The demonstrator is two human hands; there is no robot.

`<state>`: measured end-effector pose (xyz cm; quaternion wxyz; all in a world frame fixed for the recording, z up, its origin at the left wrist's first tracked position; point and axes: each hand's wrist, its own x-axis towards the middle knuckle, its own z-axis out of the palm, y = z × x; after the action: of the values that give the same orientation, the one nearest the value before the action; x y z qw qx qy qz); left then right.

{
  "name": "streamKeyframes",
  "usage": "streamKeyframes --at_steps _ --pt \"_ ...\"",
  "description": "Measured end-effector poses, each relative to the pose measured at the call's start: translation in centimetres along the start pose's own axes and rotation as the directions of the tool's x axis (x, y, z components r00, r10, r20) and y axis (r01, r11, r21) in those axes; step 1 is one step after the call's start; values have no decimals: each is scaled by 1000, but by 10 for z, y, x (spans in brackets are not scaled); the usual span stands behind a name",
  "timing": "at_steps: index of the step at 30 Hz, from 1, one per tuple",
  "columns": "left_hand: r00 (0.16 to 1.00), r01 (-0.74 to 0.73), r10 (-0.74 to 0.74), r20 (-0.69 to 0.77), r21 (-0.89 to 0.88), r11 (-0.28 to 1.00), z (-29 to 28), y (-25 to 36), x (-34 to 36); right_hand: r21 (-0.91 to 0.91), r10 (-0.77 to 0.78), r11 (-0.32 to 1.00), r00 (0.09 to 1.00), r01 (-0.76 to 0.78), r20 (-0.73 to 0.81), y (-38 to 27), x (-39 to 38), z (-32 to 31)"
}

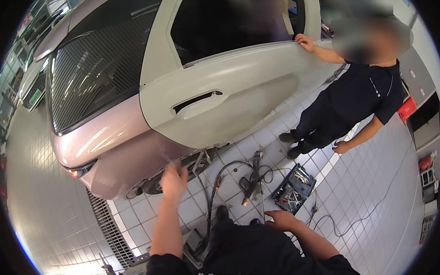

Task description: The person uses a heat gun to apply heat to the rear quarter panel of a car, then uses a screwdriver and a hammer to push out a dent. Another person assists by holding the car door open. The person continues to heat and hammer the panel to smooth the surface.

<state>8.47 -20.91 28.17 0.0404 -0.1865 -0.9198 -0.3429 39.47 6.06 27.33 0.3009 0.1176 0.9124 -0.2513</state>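
My left hand (pixel 174 181) is raised in front of the car's pink rear side panel (pixel 128 163), over the rear wheel (pixel 155 183). Its fingers are smeared by motion; whether they touch the panel, I cannot tell. Low at my right side, near my body, is my right hand (pixel 282 220), its fingers partly hidden. A thin rod (pixel 263 200) shows just beyond it, and I cannot tell whether the hand touches it. The car's rear door (pixel 237 87) is dull grey-green, with a dark opening around its handle (pixel 197 103).
A co-worker (pixel 348 100) in dark clothes stands at the right, one hand on the window edge. On the tiled floor lie an open toolbox (pixel 294 188), a cabled tool (pixel 253 178) and a loose cable (pixel 349 232). A floor grate (pixel 108 226) runs along the left.
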Motion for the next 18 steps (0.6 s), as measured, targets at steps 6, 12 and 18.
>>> streamKeyframes --at_steps 6,12,18 --pt "423 -18 -271 865 307 952 102 -108 -178 33 94 995 995 -95 34 29 -1 24" --pt "26 -245 -118 993 121 962 152 -224 -264 64 262 958 946 -279 192 60 -6 55" --pt "458 424 -431 778 235 875 143 -236 -176 204 320 917 937 -344 143 85 -8 67"
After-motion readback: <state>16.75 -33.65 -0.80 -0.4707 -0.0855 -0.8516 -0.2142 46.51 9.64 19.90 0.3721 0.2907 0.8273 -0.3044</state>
